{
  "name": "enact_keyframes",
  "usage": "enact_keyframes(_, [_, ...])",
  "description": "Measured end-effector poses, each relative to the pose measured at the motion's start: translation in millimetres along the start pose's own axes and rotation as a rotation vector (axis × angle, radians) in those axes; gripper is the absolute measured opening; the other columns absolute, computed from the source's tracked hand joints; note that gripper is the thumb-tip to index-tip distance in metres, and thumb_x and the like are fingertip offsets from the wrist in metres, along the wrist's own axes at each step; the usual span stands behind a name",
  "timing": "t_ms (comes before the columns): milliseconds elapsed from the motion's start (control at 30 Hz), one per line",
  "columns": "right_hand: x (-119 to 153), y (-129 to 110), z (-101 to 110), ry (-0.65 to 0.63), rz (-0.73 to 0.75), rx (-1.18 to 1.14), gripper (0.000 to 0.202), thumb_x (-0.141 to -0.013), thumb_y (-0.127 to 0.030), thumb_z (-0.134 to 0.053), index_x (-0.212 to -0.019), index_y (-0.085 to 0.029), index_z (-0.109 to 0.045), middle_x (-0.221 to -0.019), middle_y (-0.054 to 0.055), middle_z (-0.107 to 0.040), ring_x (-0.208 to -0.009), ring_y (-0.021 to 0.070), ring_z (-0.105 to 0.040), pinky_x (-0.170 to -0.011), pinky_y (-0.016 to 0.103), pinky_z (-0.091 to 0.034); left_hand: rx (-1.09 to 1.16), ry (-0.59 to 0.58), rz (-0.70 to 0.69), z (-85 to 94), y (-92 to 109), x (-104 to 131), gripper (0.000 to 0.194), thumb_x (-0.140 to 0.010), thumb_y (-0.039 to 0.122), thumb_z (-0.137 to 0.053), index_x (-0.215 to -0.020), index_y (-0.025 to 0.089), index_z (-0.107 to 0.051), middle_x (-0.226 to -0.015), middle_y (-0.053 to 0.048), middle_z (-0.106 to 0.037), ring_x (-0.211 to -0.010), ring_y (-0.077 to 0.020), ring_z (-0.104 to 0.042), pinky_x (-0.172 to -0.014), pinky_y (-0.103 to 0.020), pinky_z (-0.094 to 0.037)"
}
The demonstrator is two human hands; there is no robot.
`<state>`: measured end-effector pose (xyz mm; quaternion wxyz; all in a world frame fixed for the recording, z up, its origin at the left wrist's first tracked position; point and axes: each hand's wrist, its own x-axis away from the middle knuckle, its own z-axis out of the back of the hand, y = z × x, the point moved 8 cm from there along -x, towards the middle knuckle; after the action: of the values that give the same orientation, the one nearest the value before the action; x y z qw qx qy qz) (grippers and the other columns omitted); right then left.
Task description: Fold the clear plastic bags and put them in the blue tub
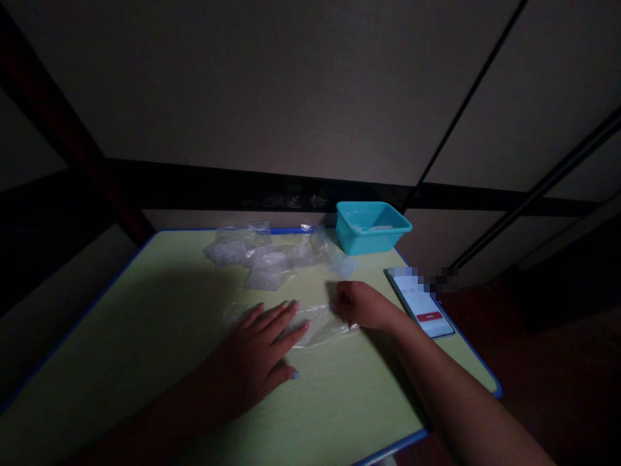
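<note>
A clear plastic bag (317, 328) lies flat on the table in front of me. My left hand (264, 346) rests palm down with fingers spread, its fingertips on the left part of the bag. At the bag's right end, my right hand (361, 305) is closed, fingers curled in a pinch on the plastic. Beyond both hands lies a loose group of clear plastic bags (272, 265), whitish where they overlap. Whether those bags hold anything is hard to tell in the dim light.
A turquoise plastic basin (371, 241) stands at the back right edge, with something pale inside. A phone (422, 304) with a lit screen lies along the right edge. The light green table (160, 310) has a blue rim, and cabinet panels (262, 84) rise behind it.
</note>
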<state>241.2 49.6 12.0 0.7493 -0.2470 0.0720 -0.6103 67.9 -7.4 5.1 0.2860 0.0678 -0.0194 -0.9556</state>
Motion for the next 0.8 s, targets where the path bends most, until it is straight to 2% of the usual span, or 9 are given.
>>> enact_keyframes(167, [2.0, -4.1, 2.8, 0.012, 0.007, 0.032, 0.003, -0.075, -0.017, -0.058, -0.072, -0.017, -0.057, -0.065, -0.001, -0.057, -0.058, 0.0109, -0.045, -0.052, 0.023, -0.026, -0.014, 0.094, 0.015, 8.8, -7.0, 1.3, 0.052, -0.089, 0.036, -0.054, -0.139, 0.024, -0.043, -0.149, -0.012, -0.035, -0.131, -0.0295, -0.041, -0.104, -0.046, -0.035])
enact_keyframes(267, [3.1, -4.0, 3.0, 0.011, -0.008, 0.024, 0.003, -0.076, -0.017, -0.059, -0.073, -0.016, -0.058, -0.065, 0.0, -0.059, -0.058, 0.0111, -0.047, -0.052, 0.022, -0.028, -0.037, 0.129, -0.003, 7.4, -9.8, 2.4, 0.05, -0.089, 0.038, -0.053, -0.137, 0.029, -0.044, -0.15, -0.01, -0.034, -0.128, -0.0285, -0.044, -0.104, -0.047, -0.033])
enact_keyframes(467, [4.4, 7.7, 2.2, -0.11, -0.036, -0.081, 0.009, -0.082, -0.018, -0.055, -0.075, -0.015, -0.06, -0.058, 0.0, -0.064, -0.051, 0.0114, -0.059, -0.051, 0.02, -0.037, -0.028, 0.074, -0.046, -2.0, -11.0, 0.9, 0.047, -0.09, 0.043, -0.053, -0.135, 0.034, -0.046, -0.144, -0.002, -0.045, -0.13, -0.0267, -0.043, -0.108, -0.048, -0.025])
enact_keyframes(633, [4.7, 22.1, 4.4, -0.174, -0.1, -0.118, 0.014, -0.085, -0.017, -0.052, -0.073, -0.014, -0.059, -0.06, 0.003, -0.066, -0.053, 0.0132, -0.065, -0.05, 0.019, -0.042, -0.011, -0.01, -0.046, -2.2, -10.5, -0.3, 0.052, -0.089, 0.045, -0.052, -0.138, 0.033, -0.042, -0.148, -0.002, -0.038, -0.136, -0.0272, -0.033, -0.11, -0.049, -0.019])
enact_keyframes(800, [2.0, 28.5, 8.5, -0.133, -0.147, -0.05, 0.01, -0.084, -0.019, -0.056, -0.076, -0.015, -0.06, -0.063, 0.003, -0.067, -0.05, 0.0131, -0.064, -0.048, 0.019, -0.041, 0.033, -0.052, -0.08, -1.1, -10.9, 1.6, 0.06, -0.09, 0.048, -0.049, -0.145, 0.032, -0.029, -0.148, 0.0, -0.039, -0.138, -0.0263, -0.029, -0.111, -0.051, -0.017])
